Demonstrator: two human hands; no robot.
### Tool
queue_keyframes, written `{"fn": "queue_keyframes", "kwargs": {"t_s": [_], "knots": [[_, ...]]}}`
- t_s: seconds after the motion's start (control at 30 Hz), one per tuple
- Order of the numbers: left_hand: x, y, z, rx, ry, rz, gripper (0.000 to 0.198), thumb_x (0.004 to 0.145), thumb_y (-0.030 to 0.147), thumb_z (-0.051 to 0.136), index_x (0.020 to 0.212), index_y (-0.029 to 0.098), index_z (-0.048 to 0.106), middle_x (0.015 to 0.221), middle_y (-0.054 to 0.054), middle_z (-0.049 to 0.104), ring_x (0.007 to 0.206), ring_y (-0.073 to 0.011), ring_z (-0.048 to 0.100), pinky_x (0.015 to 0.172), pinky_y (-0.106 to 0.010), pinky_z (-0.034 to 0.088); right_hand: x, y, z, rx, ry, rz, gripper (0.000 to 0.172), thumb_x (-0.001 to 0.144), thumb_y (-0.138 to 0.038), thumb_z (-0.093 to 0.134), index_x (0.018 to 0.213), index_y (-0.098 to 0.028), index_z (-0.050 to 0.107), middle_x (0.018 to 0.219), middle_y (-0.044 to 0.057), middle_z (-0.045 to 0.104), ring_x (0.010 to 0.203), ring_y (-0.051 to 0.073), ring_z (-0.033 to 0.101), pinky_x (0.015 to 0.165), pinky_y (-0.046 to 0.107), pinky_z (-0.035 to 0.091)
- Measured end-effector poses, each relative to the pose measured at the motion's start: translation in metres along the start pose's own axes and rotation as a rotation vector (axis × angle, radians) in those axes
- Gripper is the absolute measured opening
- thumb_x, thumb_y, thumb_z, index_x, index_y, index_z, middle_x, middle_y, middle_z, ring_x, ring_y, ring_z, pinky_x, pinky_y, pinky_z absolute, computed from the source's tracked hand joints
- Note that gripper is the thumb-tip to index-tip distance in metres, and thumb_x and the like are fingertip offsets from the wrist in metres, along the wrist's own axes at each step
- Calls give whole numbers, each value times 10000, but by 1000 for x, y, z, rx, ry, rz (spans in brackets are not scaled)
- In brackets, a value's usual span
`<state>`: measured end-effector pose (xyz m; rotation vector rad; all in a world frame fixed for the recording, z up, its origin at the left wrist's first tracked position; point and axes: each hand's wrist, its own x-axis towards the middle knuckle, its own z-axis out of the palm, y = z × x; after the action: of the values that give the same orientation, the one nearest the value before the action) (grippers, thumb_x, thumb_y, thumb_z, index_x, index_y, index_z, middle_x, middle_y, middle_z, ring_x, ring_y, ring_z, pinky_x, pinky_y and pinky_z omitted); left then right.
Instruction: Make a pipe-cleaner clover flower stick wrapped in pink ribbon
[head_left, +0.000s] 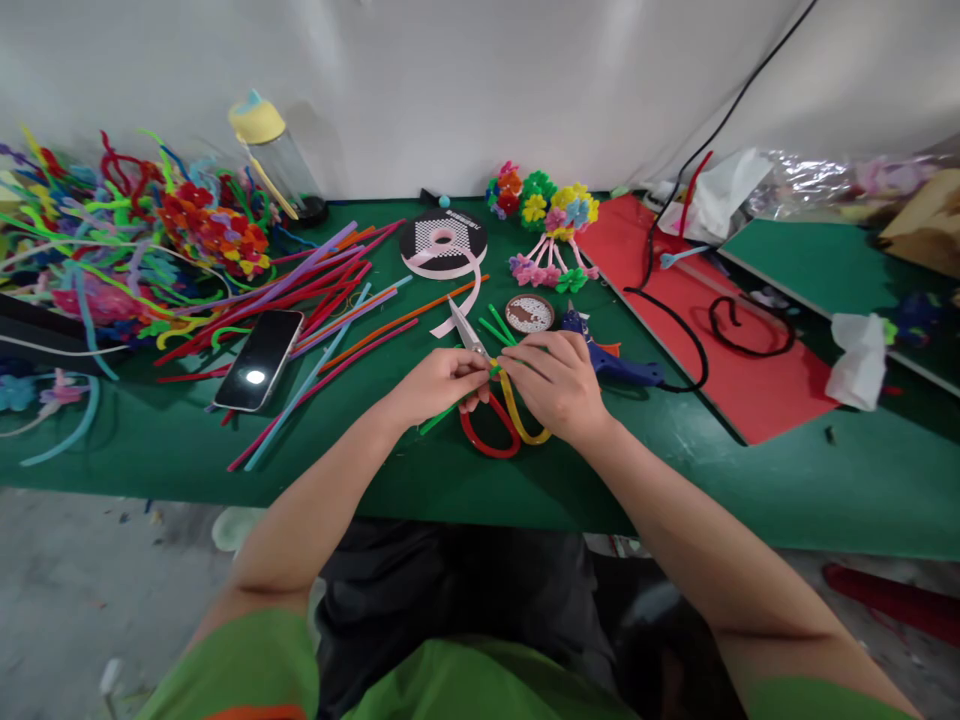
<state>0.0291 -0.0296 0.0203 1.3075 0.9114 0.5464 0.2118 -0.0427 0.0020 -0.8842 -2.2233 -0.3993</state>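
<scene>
Seated worker at a green table (pixel 600 480), both bare hands brought together over its near part. The left hand (pixel 444 385) is closed in a pinch, thumb against bent forefinger, on a green fuzzy stem (pixel 433 421), whose free end slants out below the palm toward the worker. The right hand (pixel 559 385) has its fingers bent and bunched, their tips meeting the left hand's at the stem's upper end; its thumb is hidden, so I cannot tell whether it grips. Directly beneath the hands lie scissors (pixel 491 452), blades pointing away and a little left, one handle loop red, the other yellow. Just beyond are further green stems (pixel 493 325) and a round tin (pixel 529 314) of small pale pieces. Beside the right hand rests a blue glue gun (pixel 626 369), its black cord trailing over a red board (pixel 757 385). Farther back stand a spool of pale pink ribbon (pixel 420 260) and clustered fuzzy flowers (pixel 536 205). To the worker's left: loose coloured stems (pixel 300 300), a phone (pixel 259 360) lying across some of them, and, against the wall, a yellow-capped bottle (pixel 281 160).
</scene>
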Motion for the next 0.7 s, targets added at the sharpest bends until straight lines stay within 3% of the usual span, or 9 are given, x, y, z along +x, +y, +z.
{"fn": "queue_keyframes", "kwargs": {"t_s": [0.23, 0.37, 0.5, 0.7], "knots": [[1, -4, -3, 127, -61, 39, 109, 825, 204, 483, 868, 138, 558, 681, -11, 606, 549, -67, 537, 563, -221, 443, 0, 0, 3, -106, 42, 29, 144, 803, -115, 532, 820, -167, 665, 811, 57, 673, 838, 189, 533, 700, 322, 428], [2, -5, -4, 184, 9, 46, 116, 793, 204, 523, 876, 142, 576, 754, -21, 620, 639, -87, 573, 635, -244, 473, -1, 1, 4, -55, 23, 59, 172, 810, -109, 513, 829, -171, 672, 782, 51, 687, 761, 172, 569, 689, 320, 443], [3, -4, -4, 263, 95, 72, 120, 749, 207, 577, 846, 141, 600, 839, -35, 635, 761, -117, 593, 706, -268, 485, -1, 0, 5, 79, -18, 183, 212, 817, -111, 485, 837, -185, 683, 777, 56, 700, 735, 170, 608, 682, 324, 469], [1, 1, -2, 281, 108, 79, 112, 761, 191, 555, 842, 133, 604, 823, -36, 628, 741, -112, 588, 695, -261, 484, 4, -5, 0, 276, -56, 415, 188, 785, -120, 514, 788, -189, 689, 800, 58, 704, 743, 174, 643, 674, 314, 514]]}}
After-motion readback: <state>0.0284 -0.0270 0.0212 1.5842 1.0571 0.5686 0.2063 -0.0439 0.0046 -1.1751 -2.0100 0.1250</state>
